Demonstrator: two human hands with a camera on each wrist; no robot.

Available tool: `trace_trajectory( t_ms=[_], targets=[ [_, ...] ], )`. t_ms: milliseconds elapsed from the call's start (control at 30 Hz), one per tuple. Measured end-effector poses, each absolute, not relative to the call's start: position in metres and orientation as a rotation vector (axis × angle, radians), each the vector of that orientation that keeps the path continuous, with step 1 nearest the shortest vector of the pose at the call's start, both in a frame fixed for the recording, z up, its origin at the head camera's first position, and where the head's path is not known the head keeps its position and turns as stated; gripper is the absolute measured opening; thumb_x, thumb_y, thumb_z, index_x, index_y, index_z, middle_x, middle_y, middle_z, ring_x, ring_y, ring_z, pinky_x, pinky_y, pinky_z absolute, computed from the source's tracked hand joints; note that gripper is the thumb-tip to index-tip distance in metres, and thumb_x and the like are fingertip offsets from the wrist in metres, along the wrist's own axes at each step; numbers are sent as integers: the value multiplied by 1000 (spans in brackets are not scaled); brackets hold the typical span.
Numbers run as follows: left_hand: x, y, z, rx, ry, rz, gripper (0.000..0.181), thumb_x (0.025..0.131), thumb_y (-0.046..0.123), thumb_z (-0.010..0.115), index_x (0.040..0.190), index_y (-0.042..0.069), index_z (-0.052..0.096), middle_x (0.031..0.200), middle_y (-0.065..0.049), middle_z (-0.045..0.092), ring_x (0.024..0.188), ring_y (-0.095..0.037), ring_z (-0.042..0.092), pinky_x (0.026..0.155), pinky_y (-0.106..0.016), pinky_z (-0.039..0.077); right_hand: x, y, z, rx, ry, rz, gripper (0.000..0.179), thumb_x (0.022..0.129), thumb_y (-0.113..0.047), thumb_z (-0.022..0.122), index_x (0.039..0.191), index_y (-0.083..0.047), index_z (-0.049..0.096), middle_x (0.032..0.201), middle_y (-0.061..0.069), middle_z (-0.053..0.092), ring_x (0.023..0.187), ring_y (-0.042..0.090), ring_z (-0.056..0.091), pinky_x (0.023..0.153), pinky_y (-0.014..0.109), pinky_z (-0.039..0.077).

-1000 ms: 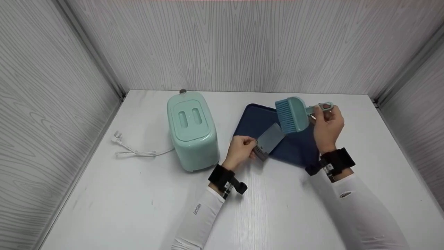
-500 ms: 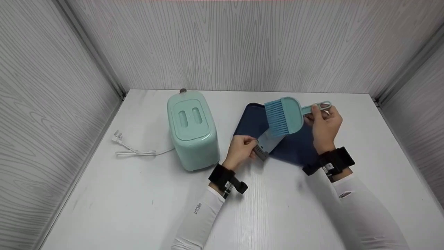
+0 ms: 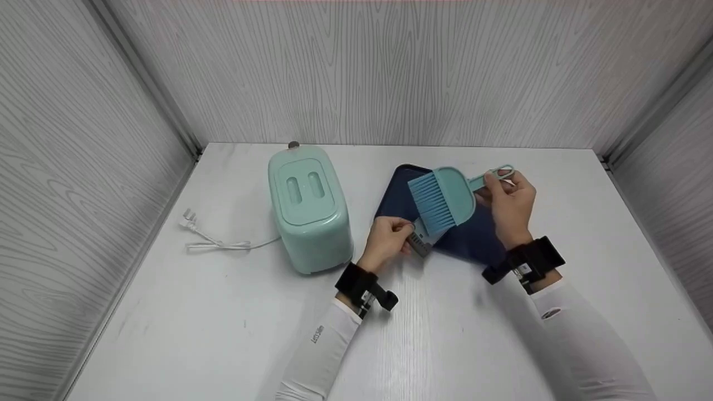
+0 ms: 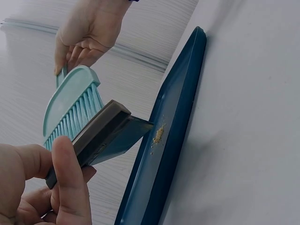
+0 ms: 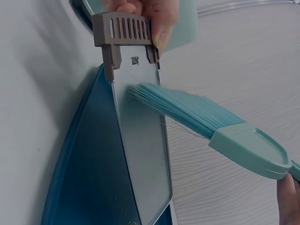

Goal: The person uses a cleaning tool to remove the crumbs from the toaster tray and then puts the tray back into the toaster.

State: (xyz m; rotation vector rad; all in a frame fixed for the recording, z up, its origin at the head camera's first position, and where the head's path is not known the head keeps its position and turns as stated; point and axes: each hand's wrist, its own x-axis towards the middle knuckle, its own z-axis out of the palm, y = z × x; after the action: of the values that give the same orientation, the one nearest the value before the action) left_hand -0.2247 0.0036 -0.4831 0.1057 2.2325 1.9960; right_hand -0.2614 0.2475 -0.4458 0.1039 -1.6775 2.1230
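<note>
Brush point(image 3: 445, 197) meets plate point(image 5: 145, 140) above a blue tray point(image 3: 470, 242)

The left hand point(image 3: 387, 239) pinches the plate by one corner of its grey end point(image 5: 123, 29), thumb and fingers closed on it, presumably to leave the metal face free for the bristles point(image 3: 431, 203). The plate slants, grey end up, far end down over the tray, most likely so that loose bits drop there; a small scatter of yellowish crumbs point(image 4: 158, 135) lies on the tray near that far end. Whether plate and tray touch, I can't tell. The right hand point(image 3: 511, 206) pinches the brush by its handle, seemingly to give the bristles reach. The handle's loop pokes out behind those fingers; the bristles lie ahead of them, their tips on the metal close to the grey end, near the left fingers. Left of the tray stands a toaster point(image 3: 309, 209), perhaps set there for elbow room, its cord point(image 3: 223, 245) bundled on the table point(image 3: 223, 317)
</note>
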Motion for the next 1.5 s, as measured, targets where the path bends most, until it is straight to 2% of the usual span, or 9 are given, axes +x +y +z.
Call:
trace_trajectory(
  t_ms=[133,267,333,833,1067,1267,1500],
  targets=[
    [-224,3,-482,138,2251,1982,25,103,3,59,116,-11,75,69,2,63,48,-5,59,55,-30,63,-262,249,-447,97,-1727,2131,8,101,-5,69,99,-3,61,84,3,81,72,12,80,65,25,67],
    [-223,3,-482,165,2264,1971,25,103,3,58,116,-10,75,68,2,63,48,-5,60,63,-44,67,-264,251,-448,93,-1775,2114,10,101,-6,69,100,-1,61,86,3,82,75,12,81,66,25,67],
    [-223,3,-483,169,2268,1969,25,103,3,59,116,-10,75,68,3,63,48,-5,59,64,-46,67,-264,252,-448,88,-1788,2109,10,101,-7,69,100,-1,61,86,3,82,75,12,81,66,25,67],
    [-224,2,-483,149,2284,1953,23,103,4,60,113,-9,76,68,2,63,47,-5,58,53,-27,61,-269,264,-452,-10,-1812,2056,13,101,-10,71,99,-2,60,82,2,80,71,10,79,65,22,66],
    [-224,2,-483,153,2275,1953,23,104,4,60,114,-8,76,70,1,64,48,-5,59,60,-40,66,-272,270,-454,-59,-1803,2029,14,100,-11,72,99,-2,61,81,2,80,69,9,78,63,21,65],
    [-224,2,-483,170,2264,1975,23,103,4,60,113,-10,76,71,0,66,47,-4,58,52,-21,57,-272,275,-455,-68,-1823,1976,13,101,-10,71,101,-3,61,81,1,79,69,8,77,64,20,65],
    [-224,2,-482,162,2264,1973,23,102,3,60,112,-10,76,68,4,62,47,-3,57,50,-20,55,-274,278,-453,-78,-1822,1919,12,100,-10,71,98,-4,61,81,0,79,68,7,77,63,18,65]
  ],
)
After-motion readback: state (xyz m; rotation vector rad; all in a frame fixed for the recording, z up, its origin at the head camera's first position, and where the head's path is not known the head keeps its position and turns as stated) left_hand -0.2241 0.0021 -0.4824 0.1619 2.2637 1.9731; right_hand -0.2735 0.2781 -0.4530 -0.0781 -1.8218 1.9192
